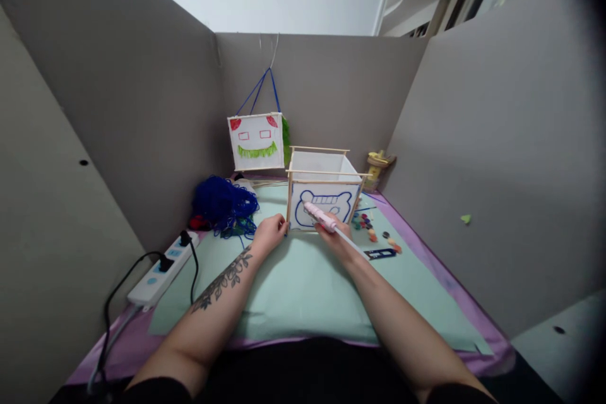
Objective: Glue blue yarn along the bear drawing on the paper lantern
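Observation:
A box-shaped paper lantern (307, 184) stands before me, with white walls, thin wooden sticks along its edges and an open top. Its front wall carries a blue outline of an animal head with round ears. At the lower left corner of this frame, my left hand (271, 232) has its fingers closed against the edge; the fingertips are partly hidden. My right hand (335, 238) is wrapped round a pink hot glue gun (322, 217) in front of the drawing. From the gun's rear end sticks out a long white glue stick (351, 243).
Blue yarn (222, 205) lies piled at left, near a power strip (163, 271) with plugged cords. Another lantern (257, 142) hangs behind. A utility knife (380, 254) and several small coloured pieces (363, 222) lie at right. Grey panels (326, 88) enclose the table.

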`<state>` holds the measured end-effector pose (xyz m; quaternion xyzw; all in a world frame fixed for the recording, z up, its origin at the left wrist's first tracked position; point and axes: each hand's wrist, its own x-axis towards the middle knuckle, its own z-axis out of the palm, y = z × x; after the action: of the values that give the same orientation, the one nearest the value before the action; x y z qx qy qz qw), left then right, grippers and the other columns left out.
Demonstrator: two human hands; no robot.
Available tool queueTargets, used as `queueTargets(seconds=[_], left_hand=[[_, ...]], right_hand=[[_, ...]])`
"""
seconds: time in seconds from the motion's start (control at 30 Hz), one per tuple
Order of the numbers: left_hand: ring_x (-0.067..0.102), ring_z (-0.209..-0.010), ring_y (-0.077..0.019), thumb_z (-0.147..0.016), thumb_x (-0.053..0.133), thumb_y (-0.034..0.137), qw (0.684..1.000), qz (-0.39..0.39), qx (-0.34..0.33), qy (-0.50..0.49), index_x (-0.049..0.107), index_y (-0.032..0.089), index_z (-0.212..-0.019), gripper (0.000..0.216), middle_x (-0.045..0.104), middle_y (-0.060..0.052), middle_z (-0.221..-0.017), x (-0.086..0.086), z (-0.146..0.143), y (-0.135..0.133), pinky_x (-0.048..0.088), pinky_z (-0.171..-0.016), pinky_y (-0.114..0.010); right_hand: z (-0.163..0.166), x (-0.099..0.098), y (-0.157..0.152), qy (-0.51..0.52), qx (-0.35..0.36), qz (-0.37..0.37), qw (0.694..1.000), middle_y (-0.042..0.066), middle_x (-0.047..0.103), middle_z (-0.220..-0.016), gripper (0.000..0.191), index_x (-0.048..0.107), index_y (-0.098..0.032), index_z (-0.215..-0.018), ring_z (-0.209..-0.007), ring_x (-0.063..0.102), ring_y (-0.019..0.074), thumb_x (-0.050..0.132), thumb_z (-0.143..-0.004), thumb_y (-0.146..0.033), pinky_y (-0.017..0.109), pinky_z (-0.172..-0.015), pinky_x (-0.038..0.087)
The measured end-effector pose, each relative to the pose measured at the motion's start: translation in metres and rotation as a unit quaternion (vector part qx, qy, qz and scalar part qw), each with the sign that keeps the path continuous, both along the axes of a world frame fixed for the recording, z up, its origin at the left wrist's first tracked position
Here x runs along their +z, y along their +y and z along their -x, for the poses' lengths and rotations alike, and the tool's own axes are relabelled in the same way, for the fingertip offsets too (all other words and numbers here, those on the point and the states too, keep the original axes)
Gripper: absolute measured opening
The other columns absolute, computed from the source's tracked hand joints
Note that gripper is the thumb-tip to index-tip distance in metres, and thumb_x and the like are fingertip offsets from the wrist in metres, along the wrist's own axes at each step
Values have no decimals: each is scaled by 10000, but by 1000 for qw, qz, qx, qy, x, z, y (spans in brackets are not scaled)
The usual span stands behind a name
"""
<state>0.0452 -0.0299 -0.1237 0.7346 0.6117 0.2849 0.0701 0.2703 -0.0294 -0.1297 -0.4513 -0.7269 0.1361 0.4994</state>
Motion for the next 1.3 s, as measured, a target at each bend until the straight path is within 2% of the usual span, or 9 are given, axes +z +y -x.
queueTargets(seconds=[0.2,0.37,0.6,0.83,1.03,1.1,1.2,1.3], left_hand=[[596,-721,-166,-874,506,318,1000,4,2,1,639,202,-830,183,685,-39,-771,0,0,0,347,-622,-252],[597,-725,-166,-888,491,333,1000,18,5,8,640,202,-848,202,686,-44,-783,3,-1,-2,357,-629,-250],[615,-753,-176,-883,499,328,1000,15,3,8,646,202,-851,197,694,-50,-801,2,-1,-1,377,-646,-258],[616,-759,-180,-888,488,333,1000,19,3,19,652,199,-852,214,695,-55,-807,4,-1,-3,381,-651,-258],[617,-763,-178,-882,495,327,999,29,0,28,646,196,-846,204,698,-58,-813,5,-1,-4,375,-648,-252],[617,-762,-180,-883,492,326,999,28,-1,28,646,196,-843,205,698,-59,-813,5,0,-4,378,-649,-253],[617,-756,-180,-884,487,334,999,27,-3,28,646,199,-841,213,696,-57,-805,3,0,-3,381,-651,-254],[617,-757,-185,-882,486,338,999,27,-3,28,648,200,-843,216,694,-60,-799,2,1,-2,384,-657,-259]], right_hand=[[1,4,-7,-3,16,-13,1000,45,708,-879,287,665,-210,-993,-778,652,214,577,-804,-407,306,-708,507],[3,1,0,0,-3,-2,1000,33,706,-860,304,657,-222,-1021,-764,647,212,573,-798,-410,311,-698,506],[-2,5,-7,-6,-12,8,1000,34,697,-801,267,673,-204,-946,-715,638,211,566,-800,-401,302,-643,499],[-5,12,-15,-31,20,-15,999,32,680,-769,201,657,-208,-894,-679,622,195,551,-808,-356,289,-619,483],[-8,13,-16,-101,97,-17,990,26,677,-741,158,638,-211,-788,-647,613,172,539,-807,-333,265,-607,475],[-7,12,-16,-82,79,-20,993,28,683,-765,159,645,-208,-827,-665,623,177,538,-809,-325,270,-622,484],[-4,11,-14,-46,14,-29,998,31,689,-792,182,655,-208,-889,-691,634,190,542,-807,-325,282,-632,494],[-2,11,-12,-44,-21,-31,998,32,688,-786,187,660,-213,-884,-693,637,198,548,-806,-340,288,-631,496]])
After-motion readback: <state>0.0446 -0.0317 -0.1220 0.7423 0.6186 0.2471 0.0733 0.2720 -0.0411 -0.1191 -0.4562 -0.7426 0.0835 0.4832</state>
